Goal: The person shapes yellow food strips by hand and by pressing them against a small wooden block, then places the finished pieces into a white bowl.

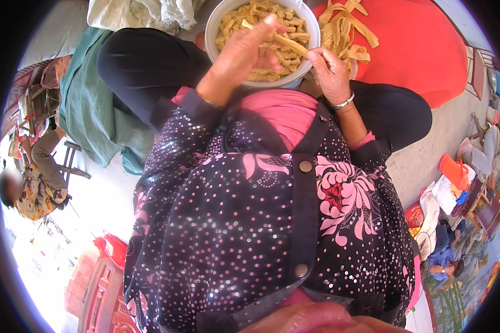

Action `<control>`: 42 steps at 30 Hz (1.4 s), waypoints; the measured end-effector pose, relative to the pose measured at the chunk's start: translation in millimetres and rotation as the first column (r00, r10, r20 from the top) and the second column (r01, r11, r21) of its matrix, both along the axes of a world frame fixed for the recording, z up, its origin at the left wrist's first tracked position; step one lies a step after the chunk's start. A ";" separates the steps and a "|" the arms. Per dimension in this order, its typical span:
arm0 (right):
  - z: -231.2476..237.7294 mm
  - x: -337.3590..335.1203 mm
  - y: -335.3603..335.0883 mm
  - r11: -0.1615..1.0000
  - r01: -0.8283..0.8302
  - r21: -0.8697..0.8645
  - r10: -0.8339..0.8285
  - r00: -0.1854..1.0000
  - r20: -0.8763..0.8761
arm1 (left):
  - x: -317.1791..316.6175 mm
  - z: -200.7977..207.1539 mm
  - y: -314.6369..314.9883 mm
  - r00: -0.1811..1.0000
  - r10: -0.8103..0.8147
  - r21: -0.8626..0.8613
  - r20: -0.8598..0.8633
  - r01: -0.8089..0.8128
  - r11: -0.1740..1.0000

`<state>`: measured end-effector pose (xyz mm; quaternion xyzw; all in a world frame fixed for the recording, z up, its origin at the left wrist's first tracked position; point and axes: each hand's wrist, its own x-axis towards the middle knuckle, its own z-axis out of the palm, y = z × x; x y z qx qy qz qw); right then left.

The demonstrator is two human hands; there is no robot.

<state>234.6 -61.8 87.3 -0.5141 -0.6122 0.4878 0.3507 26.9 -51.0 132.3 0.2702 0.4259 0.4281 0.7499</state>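
Yellowish strip point(290, 43) (one) crossed above one white tub point(315, 33), which held short yellowish pieces point(259, 10) too overlapped to count. Several longer strips point(339, 33) lay beside the tub. Two hands were present. The right hand point(333, 77) pinched one end of the strip between thumb and finger. From this grip the strip ran leftward to the left hand point(236, 55), its far end projecting past the fingers; whether the left grip was clamped or loose could not be determined. The longer strips rested on one red covering point(416, 50). Pale floor point(411, 166) extended beyond; one green cloth point(89, 100) and one seated person point(50, 161) appeared at left.
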 end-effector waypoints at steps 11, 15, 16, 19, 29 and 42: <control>20.3 -18.9 12.5 0.952 -0.292 -0.090 0.294 0.956 0.003 | -0.7 -8.9 3.6 0.999 -0.026 -0.081 0.020 0.028 0.996; 30.9 -19.0 15.0 0.965 -0.255 -0.059 0.256 0.967 0.005 | -16.0 0.0 6.4 0.989 0.044 -0.069 0.139 -0.034 0.997; 34.3 -15.5 15.9 0.966 -0.248 -0.079 0.250 0.968 0.019 | -21.7 3.2 6.5 0.983 0.070 -0.048 0.172 -0.063 0.997; 42.0 -10.0 17.6 0.972 -0.235 -0.021 0.235 0.971 0.028 | -23.6 10.4 6.3 0.975 0.112 0.001 0.194 -0.114 0.993; 81.0 -13.2 112.6 0.890 -0.188 0.416 0.103 0.970 0.218 | -21.7 51.2 82.6 0.985 0.168 0.169 0.041 -0.172 0.970; 98.9 -39.3 235.5 0.642 -0.203 0.739 -0.244 0.860 0.449 | -13.2 75.8 190.2 0.820 0.442 0.534 -0.363 -0.206 0.820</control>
